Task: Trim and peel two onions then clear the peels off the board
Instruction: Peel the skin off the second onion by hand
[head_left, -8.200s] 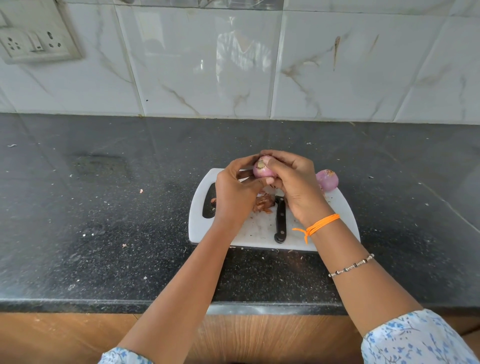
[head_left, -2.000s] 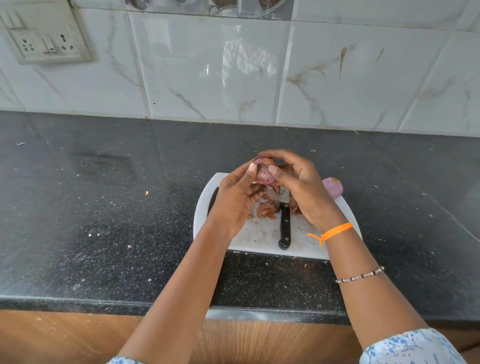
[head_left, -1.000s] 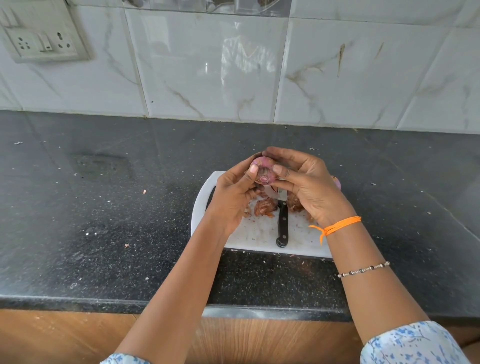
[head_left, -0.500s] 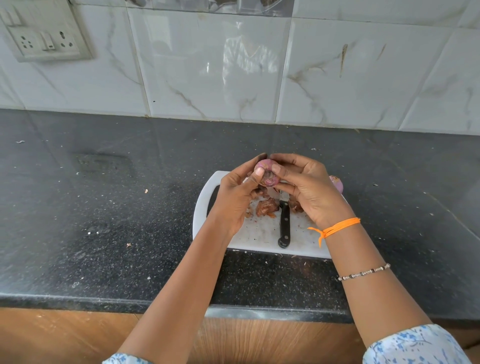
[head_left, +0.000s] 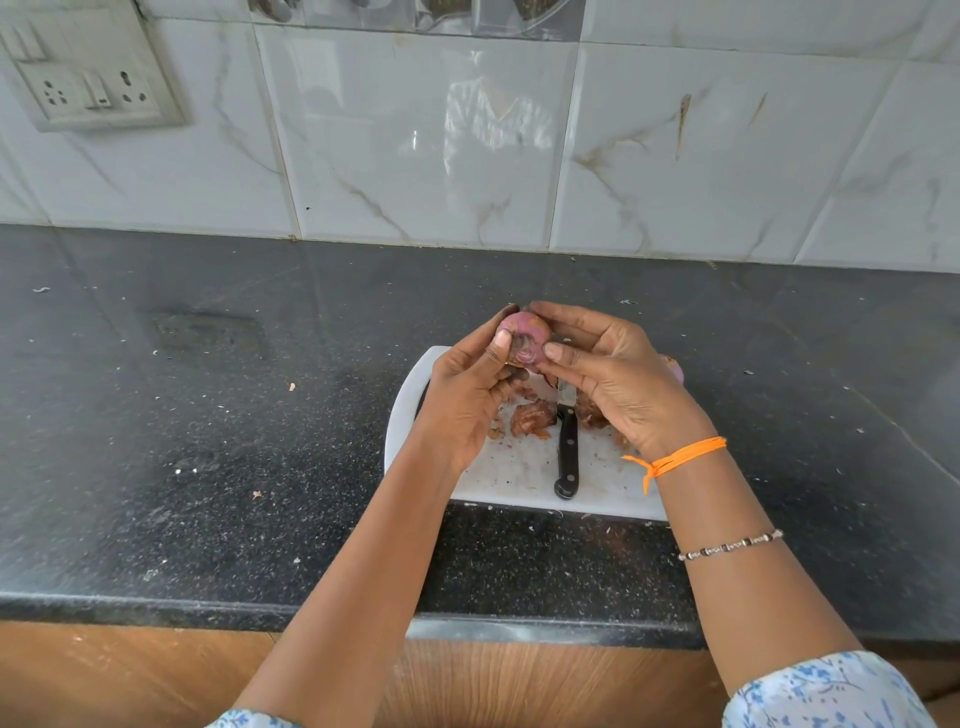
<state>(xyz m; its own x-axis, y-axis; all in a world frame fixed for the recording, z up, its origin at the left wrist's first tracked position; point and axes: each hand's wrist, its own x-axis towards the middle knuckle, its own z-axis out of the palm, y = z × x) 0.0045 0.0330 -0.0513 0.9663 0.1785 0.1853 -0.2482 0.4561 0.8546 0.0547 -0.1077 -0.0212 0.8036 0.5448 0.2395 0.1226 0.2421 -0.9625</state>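
A small purple onion (head_left: 523, 340) is held above the far edge of the white cutting board (head_left: 511, 473). My left hand (head_left: 467, 395) grips it from the left with the thumb on its cut face. My right hand (head_left: 613, 379) grips it from the right, fingers curled over its top. Brown onion peels (head_left: 530, 420) lie in a heap on the board under the hands. A black-handled knife (head_left: 566, 447) lies on the board, blade pointing away. The second onion (head_left: 675, 368) sits at the board's far right, mostly hidden behind my right hand.
The board lies on a black speckled counter (head_left: 208, 441) with small peel scraps scattered around. A marble-tiled wall (head_left: 415, 145) stands behind, with a socket plate (head_left: 88, 88) at upper left. The counter's front edge and a wooden cabinet front (head_left: 130, 675) run below.
Both hands have kept turning and working the onion above the board. More brown peels lie on the board than 8 seconds ago. The knife has not moved.
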